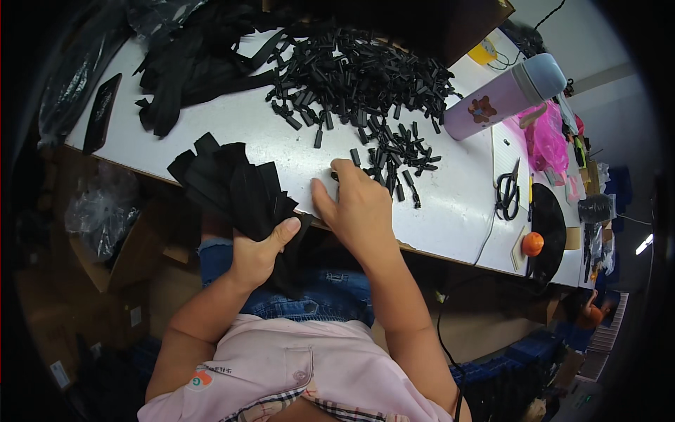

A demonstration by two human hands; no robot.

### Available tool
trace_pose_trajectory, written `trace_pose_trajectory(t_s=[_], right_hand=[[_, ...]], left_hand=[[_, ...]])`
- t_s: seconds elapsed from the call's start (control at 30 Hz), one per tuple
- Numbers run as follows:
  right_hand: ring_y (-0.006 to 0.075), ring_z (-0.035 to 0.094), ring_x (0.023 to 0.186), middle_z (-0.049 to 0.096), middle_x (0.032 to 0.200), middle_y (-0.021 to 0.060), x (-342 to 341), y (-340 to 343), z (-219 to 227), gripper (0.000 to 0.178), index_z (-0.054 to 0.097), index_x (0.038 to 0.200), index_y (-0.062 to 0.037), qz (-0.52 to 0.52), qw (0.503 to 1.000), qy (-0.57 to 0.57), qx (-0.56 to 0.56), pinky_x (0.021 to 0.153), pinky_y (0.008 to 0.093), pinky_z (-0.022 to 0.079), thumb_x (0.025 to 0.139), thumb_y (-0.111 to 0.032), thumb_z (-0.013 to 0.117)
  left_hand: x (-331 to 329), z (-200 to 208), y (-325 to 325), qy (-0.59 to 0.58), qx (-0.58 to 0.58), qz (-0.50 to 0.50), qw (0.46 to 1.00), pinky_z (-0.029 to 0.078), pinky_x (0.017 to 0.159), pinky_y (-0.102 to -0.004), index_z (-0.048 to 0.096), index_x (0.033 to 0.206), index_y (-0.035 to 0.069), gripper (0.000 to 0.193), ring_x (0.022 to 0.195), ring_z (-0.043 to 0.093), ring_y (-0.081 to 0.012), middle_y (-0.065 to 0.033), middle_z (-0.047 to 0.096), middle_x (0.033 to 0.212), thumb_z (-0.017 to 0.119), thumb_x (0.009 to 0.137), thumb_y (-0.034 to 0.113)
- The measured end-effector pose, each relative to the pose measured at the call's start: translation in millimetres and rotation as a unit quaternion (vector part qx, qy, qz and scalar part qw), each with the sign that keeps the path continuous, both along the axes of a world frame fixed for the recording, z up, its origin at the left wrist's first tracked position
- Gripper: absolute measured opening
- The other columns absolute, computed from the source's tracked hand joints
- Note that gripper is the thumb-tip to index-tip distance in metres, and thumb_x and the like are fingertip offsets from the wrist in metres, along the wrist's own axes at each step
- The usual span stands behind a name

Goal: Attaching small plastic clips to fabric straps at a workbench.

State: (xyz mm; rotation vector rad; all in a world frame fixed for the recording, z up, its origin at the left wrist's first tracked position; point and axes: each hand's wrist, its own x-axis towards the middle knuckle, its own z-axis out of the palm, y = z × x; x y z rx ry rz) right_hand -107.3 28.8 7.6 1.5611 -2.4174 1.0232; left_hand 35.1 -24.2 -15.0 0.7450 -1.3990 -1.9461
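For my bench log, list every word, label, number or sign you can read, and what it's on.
Pale pink shirt: small print beside a round emblem; wording not copied here.
Cardboard box, lower left: white label, too small to read.
Lavender bottle: bear picture, no readable text.

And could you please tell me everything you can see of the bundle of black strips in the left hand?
The bundle is of flat, matte black strips, apparently fabric, with squared ends fanned out toward the far left. The left hand grips it, thumb on top, at the front edge of the white table; some hang lower.
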Motion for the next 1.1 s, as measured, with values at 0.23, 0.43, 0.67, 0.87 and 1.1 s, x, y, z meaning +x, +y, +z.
trace_pose_trajectory(t_s=[0.23, 0.43, 0.67, 0.87, 1.1], right_hand=[[0.0116, 0.05, 0.043, 0.052, 0.054, 0.0047, -9.3, 14.0, 4.5, 0.011, 0.053, 0.075, -0.0007, 0.052, 0.994, -0.09, 0.03, 0.041, 0.0229, 0.039, 0.069, -0.005, 0.06], [0.0057, 0.05, 0.048, 0.054, 0.06, 0.0032, 5.1, 39.8, 10.2, 0.013, 0.059, 0.081, 0.0013, 0.162, 0.929, -0.329, -0.044, 0.046, 0.0159, 0.039, 0.069, 0.003, 0.057], [0.0093, 0.05, 0.053, 0.054, 0.073, 0.0069, -0.5, 47.3, 2.5, 0.014, 0.059, 0.081, 0.001, 0.186, 0.926, -0.305, -0.119, 0.044, 0.02, 0.039, 0.068, 0.005, 0.057], [0.0106, 0.051, 0.057, 0.053, 0.078, 0.0081, -1.8, 49.5, -1.0, 0.015, 0.059, 0.082, 0.0008, 0.191, 0.935, -0.272, -0.126, 0.048, 0.0201, 0.041, 0.068, 0.006, 0.058], [0.0105, 0.052, 0.06, 0.054, 0.079, 0.0076, 2.5, 46.6, -8.3, 0.018, 0.058, 0.087, 0.001, 0.205, 0.924, -0.279, -0.162, 0.051, 0.0192, 0.042, 0.069, 0.004, 0.06]], left_hand=[[-4.4, -0.2, -0.7, 0.004, 0.015, -0.015, 1.0, 0.042, 0.069, -0.0215, 0.055, 0.092, 0.001, 0.021, 0.077, 0.051, -0.0091, -0.0016, 0.055, 0.086, 0.062, 0.073, 0.004], [-7.9, -1.3, 5.0, -0.018, -0.014, -0.045, 0.999, 0.043, 0.069, -0.0224, 0.055, 0.092, 0.0, 0.023, 0.076, 0.052, -0.0092, -0.0022, 0.055, 0.084, 0.063, 0.071, 0.002], [-14.7, -0.1, 10.1, -0.004, -0.069, -0.052, 0.996, 0.043, 0.07, -0.0224, 0.055, 0.093, 0.0, 0.023, 0.077, 0.053, -0.0098, -0.0035, 0.057, 0.086, 0.062, 0.071, 0.0], [-18.8, 4.5, 12.5, 0.019, -0.08, -0.051, 0.995, 0.044, 0.07, -0.0222, 0.056, 0.092, 0.0, 0.022, 0.079, 0.054, -0.0095, -0.004, 0.058, 0.087, 0.062, 0.071, -0.001], [-15.2, -1.9, 10.3, 0.006, -0.1, -0.041, 0.994, 0.044, 0.069, -0.0223, 0.057, 0.091, 0.0, 0.019, 0.076, 0.054, -0.0097, -0.0034, 0.058, 0.085, 0.062, 0.073, 0.002]])
